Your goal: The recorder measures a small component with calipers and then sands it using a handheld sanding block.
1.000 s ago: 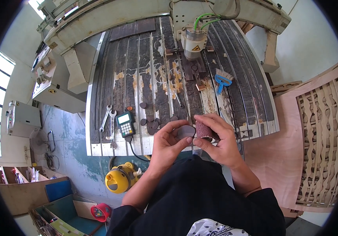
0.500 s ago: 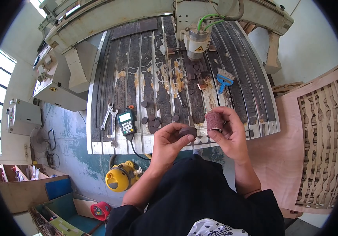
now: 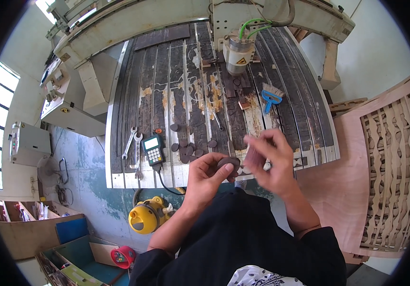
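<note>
Near the front edge of the slotted machine bed, my left hand (image 3: 208,175) pinches a dark brown round disc (image 3: 228,164) between thumb and fingers. Close beside it on the right, my right hand (image 3: 274,162) grips a reddish-brown sheet of sandpaper (image 3: 254,159), bent into a curl. Motion smears that hand and the sheet, and the fingers hide part of the paper. Several similar dark discs (image 3: 185,157) lie on the bed just beyond my left hand.
Two wrenches (image 3: 138,151) and a handheld keypad controller (image 3: 153,149) lie left on the bed. A small wrench (image 3: 218,121), a blue brush (image 3: 271,97) and the machine's spindle (image 3: 238,56) are farther off. On the floor stands a yellow vacuum (image 3: 146,218); a cut wooden panel (image 3: 343,190) is right.
My right hand has turned and shifted slightly left with the sandpaper, now blurred by motion. My left hand keeps the disc, tilted a little differently and slightly lower.
</note>
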{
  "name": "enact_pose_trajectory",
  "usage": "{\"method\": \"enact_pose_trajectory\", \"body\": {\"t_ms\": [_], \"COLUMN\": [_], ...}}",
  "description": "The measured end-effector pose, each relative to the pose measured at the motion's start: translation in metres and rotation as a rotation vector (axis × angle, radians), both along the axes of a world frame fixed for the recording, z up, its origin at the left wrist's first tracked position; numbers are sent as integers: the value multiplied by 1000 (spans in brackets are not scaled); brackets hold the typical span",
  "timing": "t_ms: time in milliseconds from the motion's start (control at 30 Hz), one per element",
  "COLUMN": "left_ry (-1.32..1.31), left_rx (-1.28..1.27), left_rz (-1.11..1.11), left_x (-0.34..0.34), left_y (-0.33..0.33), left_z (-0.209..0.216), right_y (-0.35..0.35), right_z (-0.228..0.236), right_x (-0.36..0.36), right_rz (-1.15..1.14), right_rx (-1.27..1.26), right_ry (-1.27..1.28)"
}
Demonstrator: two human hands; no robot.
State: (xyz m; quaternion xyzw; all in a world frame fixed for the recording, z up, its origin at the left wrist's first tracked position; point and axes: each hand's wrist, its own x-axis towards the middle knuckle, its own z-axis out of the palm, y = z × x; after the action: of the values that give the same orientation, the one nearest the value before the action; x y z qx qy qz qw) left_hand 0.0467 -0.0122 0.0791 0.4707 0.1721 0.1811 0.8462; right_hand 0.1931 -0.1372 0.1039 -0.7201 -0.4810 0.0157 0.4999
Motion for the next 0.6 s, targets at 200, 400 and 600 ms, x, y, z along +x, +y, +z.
{"method": "enact_pose_trajectory", "body": {"t_ms": [200, 400, 600], "left_ry": [44, 59, 56], "left_rx": [-47, -97, -232], "left_rz": [12, -6, -36], "left_x": [2, 1, 2], "left_y": [0, 1, 7], "left_z": [7, 6, -2], "right_y": [2, 2, 4], "right_z": [4, 2, 0], "right_x": [10, 9, 9], "right_rz": [16, 137, 104], "right_rx": [-8, -5, 169], "right_ry": [-139, -167, 12]}}
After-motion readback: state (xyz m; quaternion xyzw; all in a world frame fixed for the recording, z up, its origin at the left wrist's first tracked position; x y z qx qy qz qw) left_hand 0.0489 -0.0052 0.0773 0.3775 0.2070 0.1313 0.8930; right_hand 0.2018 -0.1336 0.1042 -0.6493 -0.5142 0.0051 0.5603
